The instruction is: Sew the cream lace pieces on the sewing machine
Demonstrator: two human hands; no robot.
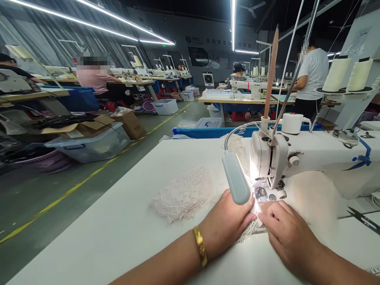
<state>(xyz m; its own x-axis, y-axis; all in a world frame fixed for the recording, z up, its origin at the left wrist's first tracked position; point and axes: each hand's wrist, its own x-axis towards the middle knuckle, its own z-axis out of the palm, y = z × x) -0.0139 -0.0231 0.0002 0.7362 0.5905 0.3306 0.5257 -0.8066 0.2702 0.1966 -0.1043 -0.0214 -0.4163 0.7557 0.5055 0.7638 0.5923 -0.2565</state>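
Note:
A white sewing machine [299,152] stands on the right of the table, its needle area lit. Just in front of the presser foot lies a cream lace piece [251,231]. My left hand [227,219], with a gold bracelet on its wrist, grips the lace from the left, partly behind the grey lamp [236,178]. On the other side my right hand [287,229] is closed, fingers curled and thumb and forefinger pinching the edge of the work. A stack of scalloped lace pieces [185,192] rests on the table to the left of my hands.
Black thread snips [363,219] lie at the right edge. Thread cones [335,75] stand above the machine. Beyond the table are a blue cloth trough [202,132], plastic bins [89,144] and other people at sewing tables.

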